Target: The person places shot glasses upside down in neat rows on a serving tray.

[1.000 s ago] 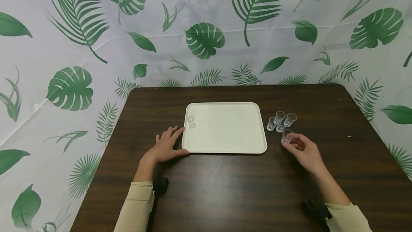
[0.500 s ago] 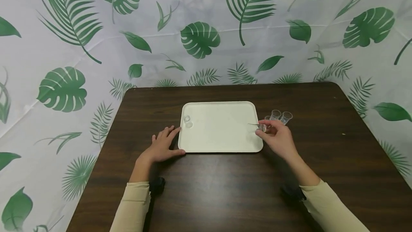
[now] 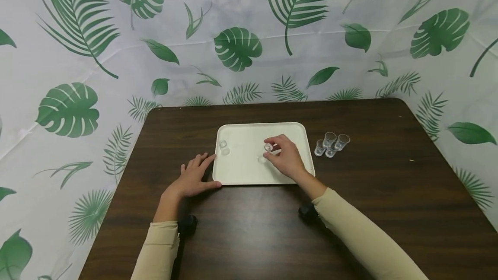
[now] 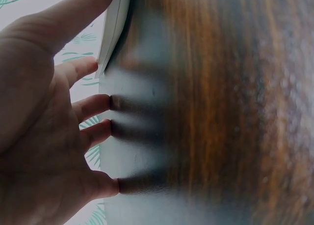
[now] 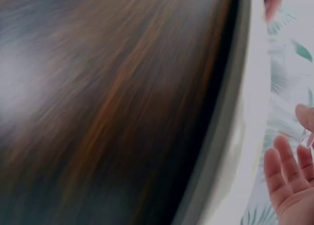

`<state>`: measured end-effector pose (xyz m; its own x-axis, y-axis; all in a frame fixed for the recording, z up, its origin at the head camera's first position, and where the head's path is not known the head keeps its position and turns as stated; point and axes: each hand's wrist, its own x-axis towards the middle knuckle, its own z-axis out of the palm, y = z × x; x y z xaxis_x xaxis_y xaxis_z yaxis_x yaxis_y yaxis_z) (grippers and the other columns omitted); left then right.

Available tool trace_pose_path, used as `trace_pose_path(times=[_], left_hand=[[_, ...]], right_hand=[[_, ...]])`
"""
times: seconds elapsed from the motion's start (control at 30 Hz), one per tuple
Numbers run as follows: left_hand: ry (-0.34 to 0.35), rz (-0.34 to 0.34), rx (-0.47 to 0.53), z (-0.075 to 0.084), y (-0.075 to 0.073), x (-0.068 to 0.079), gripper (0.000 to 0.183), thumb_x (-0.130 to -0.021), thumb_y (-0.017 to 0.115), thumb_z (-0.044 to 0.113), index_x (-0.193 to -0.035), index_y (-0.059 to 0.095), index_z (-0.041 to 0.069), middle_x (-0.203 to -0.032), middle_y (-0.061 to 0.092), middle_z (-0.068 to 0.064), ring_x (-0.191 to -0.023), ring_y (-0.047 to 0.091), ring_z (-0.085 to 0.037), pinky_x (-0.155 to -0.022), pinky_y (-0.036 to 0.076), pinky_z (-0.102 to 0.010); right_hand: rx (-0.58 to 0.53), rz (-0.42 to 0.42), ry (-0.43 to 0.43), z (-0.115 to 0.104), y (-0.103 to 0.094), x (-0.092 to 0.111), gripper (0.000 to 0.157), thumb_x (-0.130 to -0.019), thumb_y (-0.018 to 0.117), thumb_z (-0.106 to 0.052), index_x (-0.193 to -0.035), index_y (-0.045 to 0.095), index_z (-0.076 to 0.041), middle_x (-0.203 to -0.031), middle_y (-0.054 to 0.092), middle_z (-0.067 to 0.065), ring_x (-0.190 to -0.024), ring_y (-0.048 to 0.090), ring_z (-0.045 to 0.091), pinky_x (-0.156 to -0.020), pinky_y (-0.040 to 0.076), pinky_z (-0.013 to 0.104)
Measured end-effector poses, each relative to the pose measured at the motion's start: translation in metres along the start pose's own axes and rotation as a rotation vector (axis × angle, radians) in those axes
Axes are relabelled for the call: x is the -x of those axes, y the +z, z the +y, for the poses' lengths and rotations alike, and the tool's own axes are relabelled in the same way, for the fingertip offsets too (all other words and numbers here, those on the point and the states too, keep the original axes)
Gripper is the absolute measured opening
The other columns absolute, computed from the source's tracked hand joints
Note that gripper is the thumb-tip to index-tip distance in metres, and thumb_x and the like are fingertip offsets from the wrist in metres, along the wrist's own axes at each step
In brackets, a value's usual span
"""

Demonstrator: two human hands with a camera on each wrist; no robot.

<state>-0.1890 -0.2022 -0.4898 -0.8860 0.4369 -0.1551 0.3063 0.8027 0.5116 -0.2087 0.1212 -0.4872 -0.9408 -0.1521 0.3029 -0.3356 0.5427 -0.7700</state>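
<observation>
Cream-white tray (image 3: 249, 172), dark brown wood-grain table (image 3: 253, 237), clear colourless cups (image 3: 331, 144), pale backdrop (image 3: 116, 46) printed with green leaves, cream-yellow sleeves (image 3: 362, 232), wrist-view table tone blurred, possibly reddish-brown.

No legible text, label, brand, number or sign appears on any surface in the head or wrist views.

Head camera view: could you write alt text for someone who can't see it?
A person's right hand pinches a small clear cup over a white tray on a dark wooden table. The left hand rests at the tray's left edge; four more cups stand right of it.
</observation>
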Motion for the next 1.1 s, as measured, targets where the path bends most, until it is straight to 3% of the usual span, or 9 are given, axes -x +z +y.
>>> trace_pose_path(times=[0.3,0.5,0.8,1.1], left_hand=[[0.000,-0.005,-0.004,0.002,-0.003,0.000,0.093,-0.083,0.073,0.054,-0.156,0.028,0.018,-0.159,0.020,-0.020,-0.143,0.018,-0.045,-0.101,0.008,-0.077],[-0.011,-0.015,-0.012,0.001,-0.002,0.000,0.093,-0.083,0.073,0.054,-0.157,0.027,0.019,-0.159,0.020,-0.020,-0.143,0.017,-0.045,-0.101,0.008,-0.077],[0.001,-0.001,0.002,0.002,-0.003,0.000,0.092,-0.083,0.073,0.054,-0.156,0.029,0.018,-0.158,0.021,-0.021,-0.143,0.017,-0.045,-0.101,0.009,-0.078],[-0.016,0.005,-0.015,0.000,0.000,0.001,0.093,-0.083,0.072,0.056,-0.156,0.029,0.018,-0.158,0.021,-0.021,-0.142,0.019,-0.044,-0.101,0.009,-0.077]], right_hand=[[0.171,-0.086,0.014,-0.014,0.040,-0.030,0.033,-0.084,0.077,-0.010,-0.116,0.070,-0.012,-0.104,0.060,0.001,-0.090,0.065,0.017,-0.080,0.051,0.035],[0.235,-0.142,-0.006,-0.026,0.059,-0.040,0.034,-0.084,0.077,-0.010,-0.116,0.069,-0.013,-0.106,0.060,0.000,-0.095,0.066,0.015,-0.082,0.051,0.035],[0.287,-0.158,-0.071,-0.034,0.073,-0.048,0.034,-0.084,0.077,-0.010,-0.117,0.069,-0.013,-0.106,0.062,0.000,-0.097,0.065,0.015,-0.083,0.050,0.035],[0.263,-0.180,-0.065,-0.038,0.077,-0.049,0.033,-0.088,0.073,-0.008,-0.120,0.068,-0.012,-0.110,0.063,0.002,-0.101,0.066,0.016,-0.088,0.049,0.034]])
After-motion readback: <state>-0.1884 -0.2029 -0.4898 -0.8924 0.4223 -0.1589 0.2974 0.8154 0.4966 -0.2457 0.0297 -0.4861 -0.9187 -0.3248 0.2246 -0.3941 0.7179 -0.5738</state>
